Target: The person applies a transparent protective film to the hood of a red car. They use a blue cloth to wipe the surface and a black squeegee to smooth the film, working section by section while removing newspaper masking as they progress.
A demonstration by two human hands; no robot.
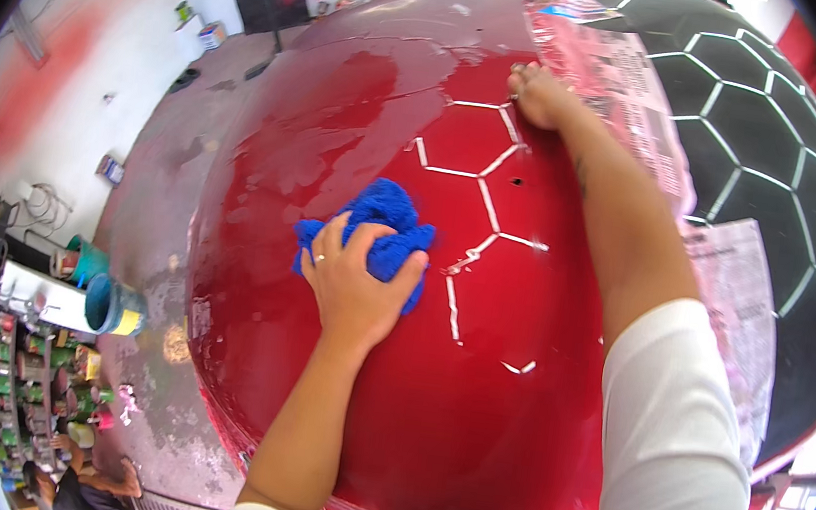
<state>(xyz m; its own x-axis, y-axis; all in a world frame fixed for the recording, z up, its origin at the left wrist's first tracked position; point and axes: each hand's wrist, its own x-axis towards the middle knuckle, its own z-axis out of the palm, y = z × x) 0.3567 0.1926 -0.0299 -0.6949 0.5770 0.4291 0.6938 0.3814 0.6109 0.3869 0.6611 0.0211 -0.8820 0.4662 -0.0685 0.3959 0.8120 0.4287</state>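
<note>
A glossy red car panel [472,403] with wet-looking streaks spreads out below me. My left hand [356,287] grips a bunched blue cloth [382,217] and presses it on the panel, fingers curled over it. White lines in a partial hexagon pattern [487,204] run over the red, some broken or ragged at the ends. Farther away, my right hand [541,97] is at the panel by the upper end of these lines, beside the masking paper. Its fingers are bent together; whatever they may pinch is hidden.
Pink-stained newspaper [636,110] borders a black panel with white hexagon lines [745,122] on the right. Off to the left are a bucket [115,306], shelves of cans [7,371] and a stained floor [176,168]. Another person [85,485] is at the lower left.
</note>
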